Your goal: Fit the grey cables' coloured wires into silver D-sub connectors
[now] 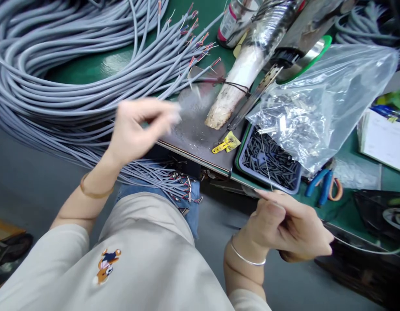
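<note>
My left hand (138, 129) is in the air over the edge of the brown work board (193, 140), beside the bundle of grey cables (99, 93). Its thumb and forefinger come together in a pinch; the tips are smeared by motion, so anything between them is hidden. My right hand (287, 224) is closed in front of the table edge, pinching a thin silvery wire (267, 164). That wire runs up past a blue-grey tray (299, 183) of small black tubes (267, 151). Cable ends with small metal connectors (189, 188) lie across my lap.
A clear plastic bag (358, 82) of metal parts leans over the tray. Pliers (326, 185) lie right of it. A white wrapped tube (232, 90), a green-rimmed spool (316, 60), a bottle (228, 23) and a yellow clip (221, 147) are on the table.
</note>
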`<action>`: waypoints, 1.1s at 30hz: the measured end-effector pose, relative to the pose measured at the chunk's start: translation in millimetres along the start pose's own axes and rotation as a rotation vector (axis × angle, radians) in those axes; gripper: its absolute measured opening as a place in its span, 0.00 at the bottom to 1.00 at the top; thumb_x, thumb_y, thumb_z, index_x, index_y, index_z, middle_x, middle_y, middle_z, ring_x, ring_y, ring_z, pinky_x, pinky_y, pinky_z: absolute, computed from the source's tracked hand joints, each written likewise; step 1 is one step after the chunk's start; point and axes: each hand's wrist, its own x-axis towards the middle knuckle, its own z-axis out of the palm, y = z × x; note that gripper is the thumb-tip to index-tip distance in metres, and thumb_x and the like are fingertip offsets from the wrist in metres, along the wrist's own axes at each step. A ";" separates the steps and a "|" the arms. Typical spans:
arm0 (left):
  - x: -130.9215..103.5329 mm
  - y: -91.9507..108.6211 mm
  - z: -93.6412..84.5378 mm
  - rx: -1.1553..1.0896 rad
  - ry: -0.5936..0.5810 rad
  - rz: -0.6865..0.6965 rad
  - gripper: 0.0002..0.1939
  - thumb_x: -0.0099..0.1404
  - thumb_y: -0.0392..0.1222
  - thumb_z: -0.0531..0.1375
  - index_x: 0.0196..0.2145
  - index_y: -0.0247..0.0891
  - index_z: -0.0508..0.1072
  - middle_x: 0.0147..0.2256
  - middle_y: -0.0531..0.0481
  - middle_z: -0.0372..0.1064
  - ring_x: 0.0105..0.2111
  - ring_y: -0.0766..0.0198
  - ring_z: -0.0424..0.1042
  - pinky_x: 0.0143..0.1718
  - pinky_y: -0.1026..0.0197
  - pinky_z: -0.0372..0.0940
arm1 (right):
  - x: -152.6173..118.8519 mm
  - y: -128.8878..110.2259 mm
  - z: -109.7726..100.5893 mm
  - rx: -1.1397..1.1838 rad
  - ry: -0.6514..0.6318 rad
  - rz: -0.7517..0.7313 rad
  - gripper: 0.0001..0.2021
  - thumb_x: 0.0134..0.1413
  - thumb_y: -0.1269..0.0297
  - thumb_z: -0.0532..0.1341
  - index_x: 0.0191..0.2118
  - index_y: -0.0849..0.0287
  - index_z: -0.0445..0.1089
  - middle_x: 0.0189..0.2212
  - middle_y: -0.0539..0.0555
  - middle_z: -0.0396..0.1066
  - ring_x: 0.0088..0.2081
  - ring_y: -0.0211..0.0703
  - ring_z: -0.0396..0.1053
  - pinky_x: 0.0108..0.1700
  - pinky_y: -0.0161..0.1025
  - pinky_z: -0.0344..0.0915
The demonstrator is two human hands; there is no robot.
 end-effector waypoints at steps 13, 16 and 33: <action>-48.1 20.6 81.3 -0.644 -0.394 -0.629 0.10 0.59 0.41 0.71 0.31 0.32 0.75 0.24 0.51 0.74 0.22 0.73 0.68 0.24 0.71 0.64 | 16.4 -29.5 32.5 0.100 -0.170 0.350 0.08 0.61 0.60 0.65 0.33 0.55 0.79 0.23 0.46 0.70 0.20 0.31 0.60 0.22 0.33 0.52; -47.3 20.1 89.8 -0.633 -0.355 -0.604 0.11 0.58 0.42 0.72 0.31 0.31 0.76 0.25 0.50 0.74 0.24 0.71 0.70 0.28 0.69 0.66 | 18.3 -22.8 36.8 0.195 -0.249 0.446 0.07 0.60 0.60 0.66 0.34 0.57 0.78 0.28 0.49 0.72 0.23 0.32 0.63 0.23 0.32 0.56; -54.7 7.1 93.5 -0.183 -0.171 -0.329 0.07 0.61 0.41 0.70 0.32 0.35 0.80 0.30 0.50 0.79 0.28 0.69 0.71 0.32 0.67 0.64 | 13.5 -12.9 52.4 0.312 -0.338 0.545 0.06 0.58 0.63 0.65 0.32 0.58 0.75 0.25 0.46 0.66 0.22 0.29 0.57 0.23 0.32 0.52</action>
